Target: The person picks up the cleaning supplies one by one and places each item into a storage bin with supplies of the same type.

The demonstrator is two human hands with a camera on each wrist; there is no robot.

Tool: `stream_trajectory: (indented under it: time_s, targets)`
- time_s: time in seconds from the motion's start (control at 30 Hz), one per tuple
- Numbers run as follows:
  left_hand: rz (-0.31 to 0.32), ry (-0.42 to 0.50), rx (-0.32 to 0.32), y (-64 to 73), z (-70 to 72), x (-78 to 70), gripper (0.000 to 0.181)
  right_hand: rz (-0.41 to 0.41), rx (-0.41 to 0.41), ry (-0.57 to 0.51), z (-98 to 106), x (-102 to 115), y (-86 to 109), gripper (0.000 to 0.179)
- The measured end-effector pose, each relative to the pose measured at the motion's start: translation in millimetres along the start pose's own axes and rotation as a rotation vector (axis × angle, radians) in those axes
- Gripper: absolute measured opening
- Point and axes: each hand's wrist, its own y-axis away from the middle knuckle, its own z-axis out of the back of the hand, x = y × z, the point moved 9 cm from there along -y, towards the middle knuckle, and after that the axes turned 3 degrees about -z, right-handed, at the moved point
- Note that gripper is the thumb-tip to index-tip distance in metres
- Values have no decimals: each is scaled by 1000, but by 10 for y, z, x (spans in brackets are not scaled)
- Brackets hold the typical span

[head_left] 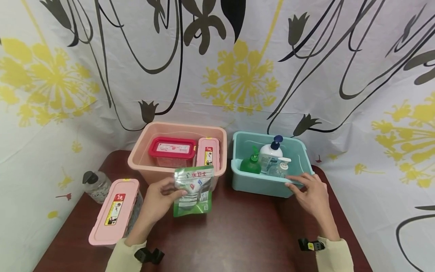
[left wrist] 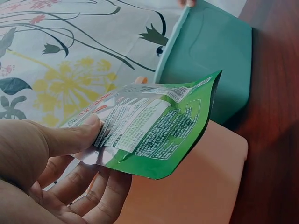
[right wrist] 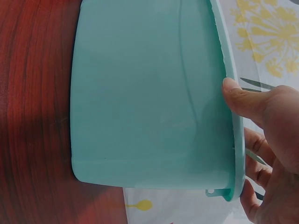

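My left hand (head_left: 157, 201) pinches a green and silver zip pouch (head_left: 193, 192) by its side, thumb on one face and fingers behind. The pouch is raised in front of the peach bin (head_left: 149, 173); dense printed text (left wrist: 161, 128) shows on it in the left wrist view. My right hand (head_left: 312, 193) grips the front rim of the teal bin (head_left: 259, 186) near its right corner. In the right wrist view the thumb (right wrist: 247, 100) presses the outer side and the fingers reach over the rim. Three pump bottles stand in the teal bin: green (head_left: 250, 165), white (head_left: 270, 155) and clear (head_left: 280, 169).
The peach bin holds a red-lidded box (head_left: 172, 147) and a pink-lidded box (head_left: 209, 152). Left of my left hand, another pink-lidded box (head_left: 115, 211) stands on the dark wood table (head_left: 231, 234), beside a clear bottle with a black top (head_left: 98, 186). Patterned cloth (head_left: 217, 75) hangs behind.
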Motion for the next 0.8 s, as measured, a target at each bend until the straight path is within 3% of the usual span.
stream_trajectory:
  time_s: [0.43, 0.8]
  targets:
    - [-23, -7, -28, -89, 158, -160, 41, -1, -1, 0, 5, -13, -6, 24]
    - [-14, -20, -46, -167, 338, -319, 38, -7, 0, -6, 0, -18, 7, 24]
